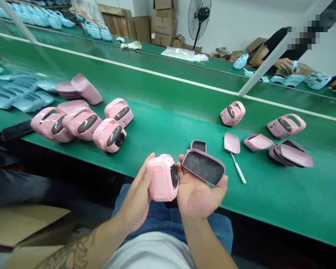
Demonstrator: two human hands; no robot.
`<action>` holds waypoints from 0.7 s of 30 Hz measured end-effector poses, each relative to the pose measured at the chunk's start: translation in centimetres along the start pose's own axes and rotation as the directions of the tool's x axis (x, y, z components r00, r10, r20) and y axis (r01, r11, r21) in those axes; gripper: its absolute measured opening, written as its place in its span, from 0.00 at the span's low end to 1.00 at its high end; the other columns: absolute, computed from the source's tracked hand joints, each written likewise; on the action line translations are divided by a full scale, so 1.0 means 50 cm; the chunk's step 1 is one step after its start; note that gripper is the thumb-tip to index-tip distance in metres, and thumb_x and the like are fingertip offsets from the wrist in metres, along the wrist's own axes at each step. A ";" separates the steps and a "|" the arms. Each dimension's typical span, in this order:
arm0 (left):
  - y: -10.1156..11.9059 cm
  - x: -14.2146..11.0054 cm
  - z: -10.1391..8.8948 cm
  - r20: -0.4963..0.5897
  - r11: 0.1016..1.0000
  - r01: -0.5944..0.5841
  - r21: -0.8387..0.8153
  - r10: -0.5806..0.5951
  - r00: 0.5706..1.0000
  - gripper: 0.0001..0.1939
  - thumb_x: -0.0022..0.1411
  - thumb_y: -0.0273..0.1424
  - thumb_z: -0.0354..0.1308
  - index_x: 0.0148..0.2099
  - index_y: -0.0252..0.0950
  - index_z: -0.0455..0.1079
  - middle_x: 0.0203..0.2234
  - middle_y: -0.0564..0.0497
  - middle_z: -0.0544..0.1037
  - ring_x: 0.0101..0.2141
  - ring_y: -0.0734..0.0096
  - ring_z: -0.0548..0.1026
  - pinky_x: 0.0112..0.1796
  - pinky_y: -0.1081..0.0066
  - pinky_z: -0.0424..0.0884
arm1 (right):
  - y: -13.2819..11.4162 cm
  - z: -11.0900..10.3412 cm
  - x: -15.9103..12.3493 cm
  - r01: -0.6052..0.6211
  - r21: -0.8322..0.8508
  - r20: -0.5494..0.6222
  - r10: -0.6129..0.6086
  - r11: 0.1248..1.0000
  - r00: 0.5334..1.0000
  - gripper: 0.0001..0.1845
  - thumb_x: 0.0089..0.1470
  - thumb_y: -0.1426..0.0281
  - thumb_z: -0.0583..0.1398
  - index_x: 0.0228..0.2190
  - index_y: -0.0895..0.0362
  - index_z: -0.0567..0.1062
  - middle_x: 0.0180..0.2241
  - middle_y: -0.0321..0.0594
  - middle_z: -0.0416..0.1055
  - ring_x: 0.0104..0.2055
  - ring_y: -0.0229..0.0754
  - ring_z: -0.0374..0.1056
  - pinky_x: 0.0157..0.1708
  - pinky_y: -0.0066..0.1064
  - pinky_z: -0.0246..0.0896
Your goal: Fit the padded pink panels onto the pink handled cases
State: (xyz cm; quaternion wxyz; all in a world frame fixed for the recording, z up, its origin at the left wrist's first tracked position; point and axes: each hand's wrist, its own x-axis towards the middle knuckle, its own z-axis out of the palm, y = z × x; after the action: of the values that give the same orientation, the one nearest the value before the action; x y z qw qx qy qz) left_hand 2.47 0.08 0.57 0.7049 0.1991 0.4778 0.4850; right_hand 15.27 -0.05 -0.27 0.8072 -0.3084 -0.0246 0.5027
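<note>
Head view: from here, the left grip (134, 196) is closed around a pink plastic case (162, 178), while the right grip (200, 194) lies open, palm up, cradling a dark-lined pink panel (203, 168) beside the green tabletop (268, 190).

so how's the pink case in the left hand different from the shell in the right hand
The pink case in the left hand is a thick, closed block, while the shallow pink shell in the right hand is a thin, open tray. The case has a dark oval window at one end; the shell has a dark grey lining. The case is gripped by the fingers; the shell rests on the open palm. Both are glossy pink with rounded corners.
</note>
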 end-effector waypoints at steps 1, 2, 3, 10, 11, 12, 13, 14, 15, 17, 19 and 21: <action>0.008 0.005 -0.001 -0.009 1.000 0.009 0.021 -0.009 1.000 0.31 0.71 0.51 0.65 0.71 0.48 0.71 0.70 0.48 0.75 0.72 0.50 0.69 0.69 0.53 0.68 | 0.003 -0.016 0.000 0.028 -0.032 0.100 -0.025 0.999 0.995 0.36 0.61 0.37 0.55 0.53 0.49 0.81 0.54 0.45 0.82 0.49 0.57 0.82 0.54 0.58 0.76; 0.016 0.010 -0.004 -0.004 0.999 0.022 0.038 -0.021 1.000 0.30 0.71 0.51 0.65 0.70 0.46 0.73 0.69 0.46 0.76 0.70 0.49 0.70 0.69 0.52 0.69 | 0.005 -0.034 0.002 0.074 -0.081 0.213 -0.055 0.994 0.975 0.37 0.61 0.37 0.57 0.56 0.48 0.80 0.57 0.45 0.81 0.53 0.57 0.81 0.57 0.59 0.75; 0.022 0.014 -0.009 0.010 0.998 0.035 0.051 -0.035 0.999 0.30 0.72 0.51 0.64 0.69 0.43 0.74 0.67 0.44 0.78 0.69 0.47 0.72 0.68 0.51 0.70 | 0.004 -0.054 0.004 0.136 -0.145 0.332 -0.081 0.980 0.940 0.38 0.60 0.37 0.60 0.60 0.47 0.78 0.61 0.45 0.78 0.57 0.59 0.80 0.60 0.59 0.73; 0.031 0.016 -0.031 0.093 0.990 0.043 0.135 -0.055 0.994 0.31 0.67 0.53 0.68 0.63 0.38 0.79 0.59 0.41 0.83 0.62 0.44 0.78 0.61 0.55 0.75 | -0.027 -0.142 0.043 0.753 -0.423 0.870 -0.007 0.503 0.494 0.56 0.53 0.50 0.73 0.75 0.51 0.61 0.77 0.55 0.56 0.77 0.70 0.57 0.74 0.68 0.57; 0.030 0.015 -0.030 0.108 0.988 0.038 0.150 -0.055 0.993 0.31 0.67 0.53 0.68 0.63 0.39 0.79 0.59 0.42 0.83 0.62 0.44 0.78 0.61 0.55 0.75 | -0.032 -0.142 0.048 0.804 -0.406 0.896 0.016 0.434 0.444 0.58 0.52 0.51 0.73 0.76 0.52 0.58 0.77 0.55 0.55 0.78 0.70 0.55 0.74 0.68 0.56; 0.028 0.015 -0.029 0.117 0.986 0.035 0.164 -0.055 0.992 0.32 0.67 0.53 0.69 0.63 0.39 0.79 0.60 0.42 0.83 0.61 0.44 0.78 0.60 0.56 0.75 | -0.037 -0.140 0.051 0.835 -0.393 0.912 0.044 0.384 0.409 0.61 0.52 0.53 0.74 0.77 0.53 0.56 0.78 0.56 0.53 0.78 0.70 0.54 0.74 0.67 0.57; 0.027 0.015 -0.029 0.120 0.984 0.030 0.178 -0.052 0.991 0.32 0.66 0.54 0.69 0.63 0.39 0.79 0.60 0.42 0.83 0.60 0.45 0.79 0.58 0.57 0.76 | -0.041 -0.137 0.054 0.854 -0.384 0.920 0.072 0.351 0.384 0.63 0.51 0.54 0.74 0.78 0.54 0.53 0.78 0.57 0.52 0.78 0.70 0.54 0.73 0.66 0.58; 0.026 0.016 -0.028 0.123 0.981 0.026 0.190 -0.050 0.991 0.32 0.66 0.54 0.69 0.63 0.39 0.79 0.60 0.42 0.83 0.59 0.45 0.79 0.56 0.58 0.76 | -0.046 -0.133 0.055 0.865 -0.377 0.925 0.092 0.331 0.368 0.64 0.51 0.54 0.74 0.78 0.54 0.52 0.78 0.57 0.52 0.78 0.70 0.54 0.73 0.66 0.59; 0.026 0.017 -0.028 0.129 0.979 0.024 0.201 -0.051 0.990 0.33 0.65 0.54 0.70 0.63 0.40 0.79 0.59 0.42 0.83 0.58 0.46 0.80 0.54 0.60 0.77 | -0.050 -0.129 0.055 0.871 -0.372 0.928 0.111 0.320 0.356 0.64 0.50 0.55 0.74 0.78 0.54 0.51 0.79 0.57 0.51 0.78 0.70 0.54 0.73 0.65 0.60; 0.029 0.020 -0.029 0.153 0.977 0.028 0.213 -0.061 0.986 0.33 0.64 0.53 0.71 0.63 0.40 0.79 0.58 0.41 0.83 0.55 0.47 0.81 0.50 0.62 0.78 | -0.058 -0.125 0.053 0.871 -0.376 0.926 0.156 0.316 0.343 0.64 0.50 0.56 0.73 0.78 0.53 0.51 0.79 0.56 0.49 0.79 0.70 0.53 0.73 0.65 0.60; 0.033 0.022 -0.032 0.195 0.975 0.029 0.219 -0.073 0.978 0.33 0.63 0.52 0.73 0.64 0.40 0.78 0.57 0.41 0.83 0.53 0.48 0.82 0.49 0.63 0.78 | -0.065 -0.124 0.051 0.867 -0.386 0.920 0.204 0.314 0.336 0.63 0.51 0.58 0.73 0.78 0.52 0.50 0.81 0.55 0.46 0.80 0.69 0.50 0.73 0.66 0.60; 0.036 0.023 -0.037 0.248 0.972 0.020 0.232 -0.079 0.966 0.35 0.61 0.50 0.75 0.64 0.39 0.76 0.57 0.40 0.83 0.54 0.48 0.81 0.50 0.62 0.77 | -0.071 -0.124 0.048 0.867 -0.392 0.914 0.240 0.308 0.328 0.63 0.52 0.62 0.73 0.79 0.52 0.49 0.81 0.55 0.44 0.81 0.69 0.49 0.73 0.65 0.60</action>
State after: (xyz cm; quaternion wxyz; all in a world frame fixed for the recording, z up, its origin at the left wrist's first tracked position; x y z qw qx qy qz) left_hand 0.07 1.59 0.52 0.7449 0.3276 0.4403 0.3794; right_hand 21.45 -2.08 -4.10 0.4499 -0.3509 -0.7811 0.2536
